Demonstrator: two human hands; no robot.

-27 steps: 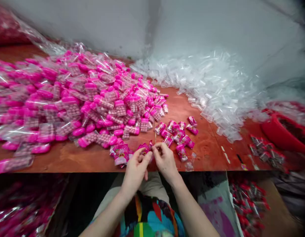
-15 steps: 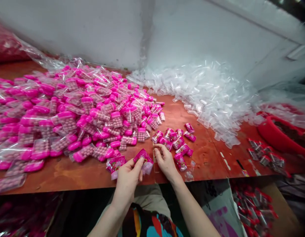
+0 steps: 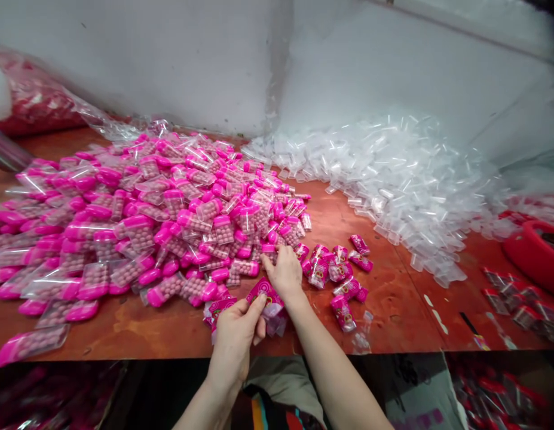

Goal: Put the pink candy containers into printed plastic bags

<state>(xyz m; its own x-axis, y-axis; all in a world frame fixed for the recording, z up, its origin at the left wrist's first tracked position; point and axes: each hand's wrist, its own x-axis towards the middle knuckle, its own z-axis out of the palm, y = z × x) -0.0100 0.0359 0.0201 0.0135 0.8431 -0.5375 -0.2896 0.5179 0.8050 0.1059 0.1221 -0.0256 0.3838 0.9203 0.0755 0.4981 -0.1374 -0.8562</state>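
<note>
Pinching a pink printed sachet (image 3: 270, 295) between thumb and fingers of the left hand (image 3: 239, 322), just in from the front edge of the red-brown desk (image 3: 397, 322), clear film hanging from the sachet's lower end; placed just beside it with the right hand (image 3: 285, 273), fingertips at the near right end of a broad pile of pink-capped containers (image 3: 137, 230), touching or gripping there: cannot tell. Spread over the desk's left half from back toward front edge with those containers, showing pink beads through clear walls; joined near the front edge, left of the hands, by more pink sachets (image 3: 219, 306); flanked on the right by a small cluster of pink wrapped pieces (image 3: 342, 272), with clear scraps (image 3: 363, 339) at the front edge; backed along the right part of the rear edge by heaped clear plastic shells (image 3: 388, 185), against a pale wall (image 3: 178, 65); bounded farther right by red-capped pieces (image 3: 521, 301) and a red container (image 3: 530, 254); closed off at far left, toward the rear edge, by a bag with red contents (image 3: 43, 101).
</note>
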